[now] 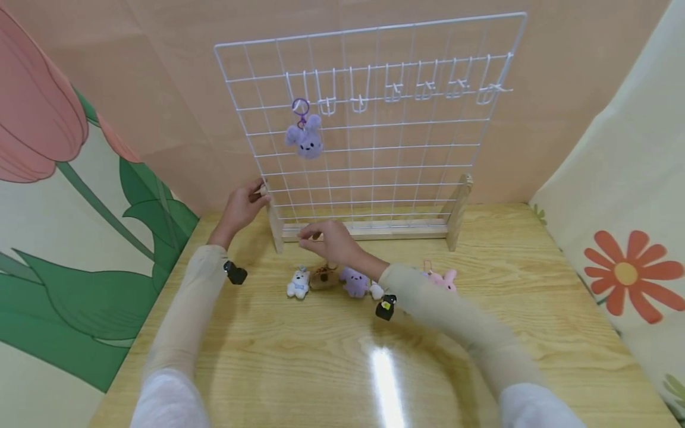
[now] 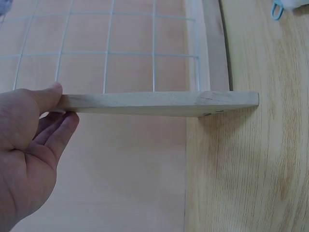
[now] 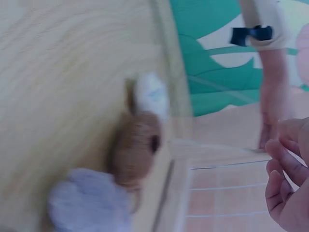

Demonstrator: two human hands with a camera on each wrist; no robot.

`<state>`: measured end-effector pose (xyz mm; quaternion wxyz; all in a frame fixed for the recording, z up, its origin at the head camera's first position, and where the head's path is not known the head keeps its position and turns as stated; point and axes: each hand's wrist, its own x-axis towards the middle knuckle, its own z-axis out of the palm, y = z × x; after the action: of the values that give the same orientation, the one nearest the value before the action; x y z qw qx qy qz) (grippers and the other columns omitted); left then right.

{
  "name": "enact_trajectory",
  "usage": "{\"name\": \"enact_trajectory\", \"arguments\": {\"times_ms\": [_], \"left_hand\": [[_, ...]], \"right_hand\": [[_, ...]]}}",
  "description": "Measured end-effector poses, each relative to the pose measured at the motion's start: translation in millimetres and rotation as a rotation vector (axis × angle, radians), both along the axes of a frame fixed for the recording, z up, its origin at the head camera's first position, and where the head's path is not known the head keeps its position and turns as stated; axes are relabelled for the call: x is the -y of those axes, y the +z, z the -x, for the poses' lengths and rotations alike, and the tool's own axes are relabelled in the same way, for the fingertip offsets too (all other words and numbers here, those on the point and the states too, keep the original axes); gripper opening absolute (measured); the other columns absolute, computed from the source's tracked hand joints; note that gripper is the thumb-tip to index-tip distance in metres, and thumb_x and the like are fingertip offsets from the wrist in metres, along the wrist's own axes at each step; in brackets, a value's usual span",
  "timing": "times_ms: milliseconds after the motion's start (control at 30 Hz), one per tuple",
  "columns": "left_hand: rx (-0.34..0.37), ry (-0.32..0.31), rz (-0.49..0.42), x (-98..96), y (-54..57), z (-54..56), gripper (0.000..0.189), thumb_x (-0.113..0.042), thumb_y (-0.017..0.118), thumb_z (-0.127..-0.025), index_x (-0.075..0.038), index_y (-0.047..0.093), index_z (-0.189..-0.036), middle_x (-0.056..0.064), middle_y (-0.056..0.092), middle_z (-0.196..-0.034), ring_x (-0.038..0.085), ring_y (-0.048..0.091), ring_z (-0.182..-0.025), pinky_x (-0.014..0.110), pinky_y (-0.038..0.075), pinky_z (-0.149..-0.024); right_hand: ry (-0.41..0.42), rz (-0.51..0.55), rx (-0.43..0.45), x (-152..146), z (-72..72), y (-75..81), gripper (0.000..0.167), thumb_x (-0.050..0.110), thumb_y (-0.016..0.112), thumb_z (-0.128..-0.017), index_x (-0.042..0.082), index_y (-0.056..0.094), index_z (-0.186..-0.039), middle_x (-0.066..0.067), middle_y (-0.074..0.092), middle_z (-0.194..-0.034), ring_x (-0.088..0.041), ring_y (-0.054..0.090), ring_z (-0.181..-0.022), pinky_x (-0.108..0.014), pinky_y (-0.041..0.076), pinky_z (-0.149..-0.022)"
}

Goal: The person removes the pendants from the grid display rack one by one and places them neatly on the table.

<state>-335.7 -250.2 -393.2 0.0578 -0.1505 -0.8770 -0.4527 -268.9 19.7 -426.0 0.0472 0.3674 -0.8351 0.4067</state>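
My left hand (image 1: 242, 209) grips the upper end of a wooden upright (image 2: 159, 100) at the left side of a white wire grid rack (image 1: 370, 29). In the left wrist view the thumb lies on one face and the fingers on the other. My right hand (image 1: 334, 241) hovers in front of the rack's base with fingers loosely bent and nothing visible in them. Beneath it lie a white plush keychain (image 1: 298, 284), a brown one (image 1: 323, 278) and a purple one (image 1: 354, 283). A purple rabbit-eared plush keychain (image 1: 309, 142) hangs from the leftmost hook.
Several white wire hooks (image 1: 359, 106) line the grid's upper part. My right forearm partly covers a small white plush (image 1: 377, 290) and a pink plush (image 1: 445, 279) on the wooden table (image 1: 299, 362). Printed cloth (image 1: 626, 178) flanks the table.
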Motion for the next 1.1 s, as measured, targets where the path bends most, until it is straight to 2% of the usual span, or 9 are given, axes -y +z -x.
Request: {"name": "enact_trajectory", "arguments": {"times_ms": [133, 300, 433, 733, 833, 967, 1100], "left_hand": [[-0.002, -0.001, 0.005, -0.9, 1.1, -0.3, 0.057, -0.012, 0.06, -0.105, 0.007, 0.037, -0.154, 0.028, 0.045, -0.151, 0.041, 0.053, -0.134, 0.046, 0.051, -0.107], [0.01, 0.0, 0.009, -1.3, 2.6, -0.8, 0.057, -0.012, 0.06, -0.105, 0.005, 0.037, -0.155, 0.028, 0.045, -0.152, 0.041, 0.052, -0.135, 0.047, 0.05, -0.108], [0.02, 0.002, -0.003, -1.7, 3.4, -1.5, 0.057, -0.012, 0.06, -0.105, 0.003, 0.038, -0.155, 0.027, 0.045, -0.153, 0.039, 0.052, -0.136, 0.047, 0.05, -0.109], [0.027, 0.004, -0.014, -1.4, 2.3, -1.9, 0.058, -0.013, 0.06, -0.105, 0.005, 0.036, -0.155, 0.026, 0.042, -0.155, 0.04, 0.05, -0.137, 0.045, 0.049, -0.109], [0.02, 0.001, -0.021, -1.2, 2.2, -1.2, 0.058, -0.011, 0.06, -0.104, 0.007, 0.036, -0.154, 0.027, 0.044, -0.153, 0.04, 0.051, -0.137, 0.045, 0.049, -0.109], [0.014, 0.006, -0.02, -1.1, 2.2, -0.8, 0.058, -0.01, 0.06, -0.104, 0.008, 0.037, -0.153, 0.028, 0.045, -0.152, 0.04, 0.052, -0.136, 0.046, 0.05, -0.108], [0.013, 0.009, -0.008, -0.9, 1.2, -0.7, 0.058, -0.011, 0.06, -0.104, 0.008, 0.037, -0.153, 0.028, 0.045, -0.152, 0.041, 0.052, -0.135, 0.046, 0.05, -0.108]], "right_hand": [[-0.019, 0.033, -0.03, -4.2, -1.8, 23.5, 0.021, 0.024, 0.073, -0.098, 0.009, 0.079, -0.111, -0.002, 0.078, -0.107, -0.014, 0.069, -0.09, -0.023, 0.058, -0.069], [-0.051, 0.085, -0.065, -8.9, -1.6, 50.1, 0.022, 0.024, 0.074, -0.097, 0.007, 0.078, -0.111, -0.004, 0.078, -0.105, -0.014, 0.069, -0.089, -0.023, 0.06, -0.07], [-0.088, 0.138, -0.08, -12.8, 0.6, 70.3, 0.023, 0.023, 0.075, -0.096, 0.007, 0.078, -0.111, -0.006, 0.077, -0.109, -0.015, 0.069, -0.09, -0.022, 0.061, -0.07], [-0.175, 0.237, -0.128, -21.2, 9.3, 114.3, 0.029, 0.025, 0.076, -0.096, 0.003, 0.076, -0.115, -0.012, 0.077, -0.111, -0.018, 0.073, -0.09, -0.023, 0.063, -0.072], [-0.211, 0.269, -0.172, -22.8, 12.8, 128.4, 0.031, 0.026, 0.076, -0.095, 0.001, 0.075, -0.115, -0.013, 0.076, -0.113, -0.02, 0.073, -0.095, -0.025, 0.063, -0.074], [-0.258, 0.32, -0.22, -23.5, 18.6, 144.1, 0.033, 0.025, 0.077, -0.094, 0.0, 0.075, -0.115, -0.013, 0.076, -0.115, -0.022, 0.072, -0.099, -0.027, 0.064, -0.075], [-0.309, 0.375, -0.209, -22.9, 24.5, 155.3, 0.033, 0.024, 0.078, -0.094, 0.002, 0.075, -0.118, -0.01, 0.075, -0.119, -0.019, 0.07, -0.101, -0.025, 0.063, -0.077]]}}
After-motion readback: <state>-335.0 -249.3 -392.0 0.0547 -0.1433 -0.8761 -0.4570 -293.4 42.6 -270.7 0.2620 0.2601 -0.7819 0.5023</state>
